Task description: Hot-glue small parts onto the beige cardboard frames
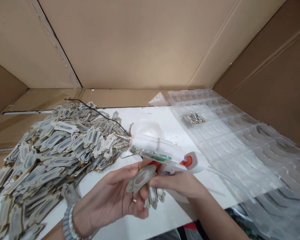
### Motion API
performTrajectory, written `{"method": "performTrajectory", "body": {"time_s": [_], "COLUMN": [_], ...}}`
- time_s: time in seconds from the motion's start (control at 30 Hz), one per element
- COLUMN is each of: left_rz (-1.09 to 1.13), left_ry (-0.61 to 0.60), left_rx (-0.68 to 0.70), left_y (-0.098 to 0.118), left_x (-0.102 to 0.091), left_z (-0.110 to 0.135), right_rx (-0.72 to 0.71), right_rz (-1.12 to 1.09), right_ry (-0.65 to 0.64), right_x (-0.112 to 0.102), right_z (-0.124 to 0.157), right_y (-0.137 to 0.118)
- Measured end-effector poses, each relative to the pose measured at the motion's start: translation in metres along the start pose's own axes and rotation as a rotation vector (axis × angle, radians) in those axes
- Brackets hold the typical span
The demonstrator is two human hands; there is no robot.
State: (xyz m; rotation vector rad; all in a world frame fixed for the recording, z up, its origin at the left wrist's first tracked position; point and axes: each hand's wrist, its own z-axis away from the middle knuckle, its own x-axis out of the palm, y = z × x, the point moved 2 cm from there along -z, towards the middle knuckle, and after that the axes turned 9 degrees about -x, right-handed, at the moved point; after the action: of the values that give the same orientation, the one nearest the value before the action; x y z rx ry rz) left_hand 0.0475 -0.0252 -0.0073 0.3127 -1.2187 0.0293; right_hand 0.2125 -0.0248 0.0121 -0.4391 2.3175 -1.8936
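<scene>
My left hand [117,196] is palm up near the table's front edge, its fingers curled round a few flat grey and gold ornamental pieces [141,178]. My right hand [180,183] comes in from the right and grips a clear-bodied glue gun [157,151], while its thumb and fingers also pinch the top piece held by the left hand. The gun's metal nozzle [121,136] points left toward the pile. More pieces hang below the fingers [155,196].
A large heap of the same ornamental pieces [55,153] covers the left of the white table [165,123]. Clear plastic blister trays [240,146] lie at the right, one holding several gold parts [195,118]. Cardboard walls [140,43] enclose the space. A thin black cord [100,115] crosses the heap.
</scene>
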Motion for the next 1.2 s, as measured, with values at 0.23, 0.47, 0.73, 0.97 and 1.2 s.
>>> {"method": "performTrajectory", "body": {"time_s": [0.23,0.47,0.73,0.97,1.2], "left_rz": [-0.406,-0.788,-0.937,-1.247,-1.397], "left_ry": [0.281,0.818,0.81,0.809,0.812], "left_rx": [0.312,1.006,1.263,1.357,1.434], "left_y": [0.024,0.067,0.061,0.063,0.06], "left_x": [0.001,0.002,0.014,0.01,0.016], "left_z": [0.011,0.051,0.055,0.062,0.059], "right_rx": [-0.094,-0.092,-0.265,-0.277,-0.323], "right_rz": [0.098,0.375,0.53,0.444,0.421], "right_ry": [0.296,0.168,-0.075,-0.094,-0.086], "right_x": [-0.023,-0.018,-0.004,-0.002,-0.002], "right_z": [0.0,0.001,0.001,0.001,0.0], "right_y": [0.007,-0.003,0.0,0.001,0.003]}}
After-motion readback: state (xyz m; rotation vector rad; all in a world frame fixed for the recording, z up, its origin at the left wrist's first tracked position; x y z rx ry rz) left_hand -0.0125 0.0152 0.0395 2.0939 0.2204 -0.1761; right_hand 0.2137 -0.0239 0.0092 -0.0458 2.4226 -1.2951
